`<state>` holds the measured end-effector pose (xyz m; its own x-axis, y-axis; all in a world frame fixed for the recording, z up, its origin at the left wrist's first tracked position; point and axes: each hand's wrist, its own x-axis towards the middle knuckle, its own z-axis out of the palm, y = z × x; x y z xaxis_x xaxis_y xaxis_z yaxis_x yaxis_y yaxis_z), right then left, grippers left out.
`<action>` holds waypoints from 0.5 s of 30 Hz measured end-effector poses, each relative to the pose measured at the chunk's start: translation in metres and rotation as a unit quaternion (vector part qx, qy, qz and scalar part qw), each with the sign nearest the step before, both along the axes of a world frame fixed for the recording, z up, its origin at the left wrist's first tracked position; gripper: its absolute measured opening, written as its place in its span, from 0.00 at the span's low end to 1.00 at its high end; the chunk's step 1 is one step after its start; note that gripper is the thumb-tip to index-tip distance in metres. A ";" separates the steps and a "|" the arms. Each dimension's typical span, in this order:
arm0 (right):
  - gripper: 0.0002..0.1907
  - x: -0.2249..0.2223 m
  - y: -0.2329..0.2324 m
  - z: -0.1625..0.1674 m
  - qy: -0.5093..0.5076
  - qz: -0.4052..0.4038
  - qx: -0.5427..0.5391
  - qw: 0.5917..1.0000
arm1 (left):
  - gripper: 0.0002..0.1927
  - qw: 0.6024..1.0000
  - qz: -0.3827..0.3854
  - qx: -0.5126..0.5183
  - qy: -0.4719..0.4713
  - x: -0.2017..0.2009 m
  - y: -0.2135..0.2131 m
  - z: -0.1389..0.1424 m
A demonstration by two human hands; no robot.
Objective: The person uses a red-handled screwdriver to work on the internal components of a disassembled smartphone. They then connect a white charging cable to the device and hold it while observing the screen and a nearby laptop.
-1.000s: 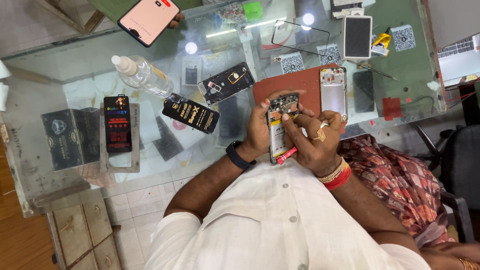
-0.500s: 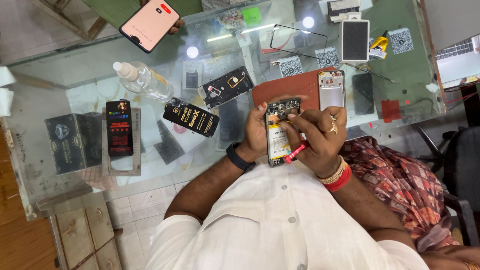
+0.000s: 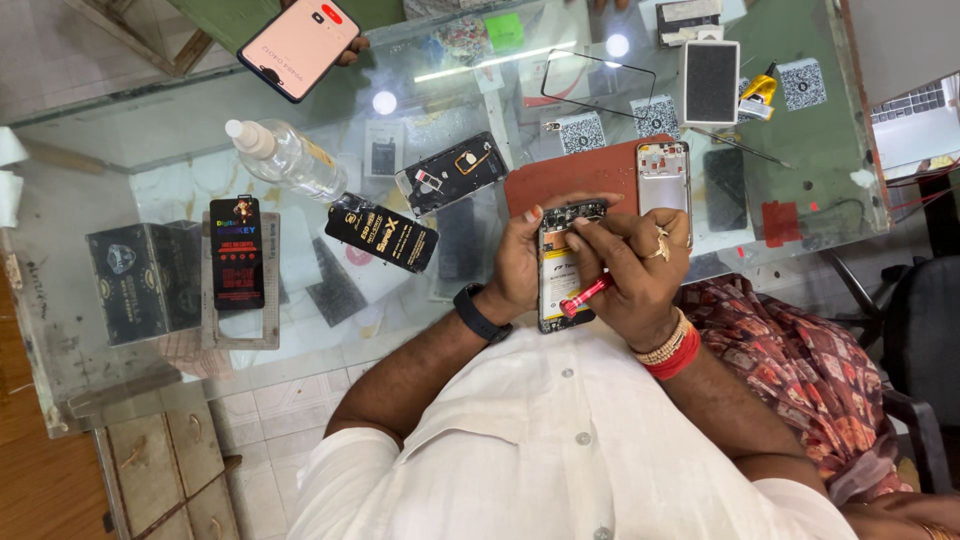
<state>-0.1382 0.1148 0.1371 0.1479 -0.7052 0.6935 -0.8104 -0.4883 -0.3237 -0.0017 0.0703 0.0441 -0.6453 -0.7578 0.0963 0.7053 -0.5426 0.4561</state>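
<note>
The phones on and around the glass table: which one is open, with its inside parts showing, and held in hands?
The opened phone, gripped by the left hand while the right hand works a red screwdriver. The pink phone is closed.

The left hand (image 3: 520,262) grips an opened phone (image 3: 560,270) above the glass tabletop (image 3: 150,170). The right hand (image 3: 635,270) holds a red-handled screwdriver (image 3: 585,295) against it. A clear bottle (image 3: 285,158) lies well apart.

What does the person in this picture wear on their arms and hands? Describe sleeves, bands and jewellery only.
The left hand has a black watch-like wristband at its wrist. The right hand bears a gold ring on one finger, with red and pale beaded bangles at the wrist. The white shirt's sleeves end near the elbows, so both forearms are bare.
</note>
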 end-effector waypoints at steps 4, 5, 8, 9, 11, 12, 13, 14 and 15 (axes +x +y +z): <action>0.11 -0.004 -0.003 -0.002 -0.021 -0.010 0.029 0.999 | 0.34 0.998 -0.022 0.040 0.034 -0.002 0.003 -0.009; 0.11 -0.006 -0.004 -0.003 -0.029 -0.011 0.042 0.999 | 0.33 0.998 -0.019 0.056 0.030 -0.004 0.003 -0.013; 0.11 -0.011 -0.008 -0.005 -0.078 0.011 0.092 0.993 | 0.32 0.996 -0.011 0.076 0.047 -0.007 0.004 -0.023; 0.11 -0.012 -0.009 -0.006 -0.097 0.022 0.109 0.989 | 0.32 0.995 -0.008 0.077 0.057 -0.007 0.005 -0.025; 0.10 -0.015 -0.010 -0.008 -0.123 0.042 0.116 0.985 | 0.31 0.994 -0.006 0.100 0.037 -0.008 0.005 -0.028; 0.10 -0.015 -0.010 -0.009 -0.135 0.052 0.121 0.982 | 0.31 0.993 -0.005 0.111 0.027 -0.008 0.005 -0.028; 0.09 -0.015 -0.010 -0.010 -0.142 0.050 0.124 0.981 | 0.31 0.994 -0.008 0.103 0.029 -0.008 0.005 -0.027; 0.09 -0.015 -0.009 -0.011 -0.149 0.047 0.127 0.980 | 0.31 0.995 -0.011 0.094 0.031 -0.007 0.005 -0.026; 0.08 -0.015 -0.009 -0.012 -0.156 0.045 0.130 0.978 | 0.31 0.996 -0.014 0.084 0.033 -0.007 0.004 -0.025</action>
<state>-0.1533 0.1063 0.1247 0.0277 -0.8577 0.5133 -0.6106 -0.4211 -0.6707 -0.0087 0.0747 0.0192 -0.6626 -0.7489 0.0127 0.7148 -0.6271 0.3097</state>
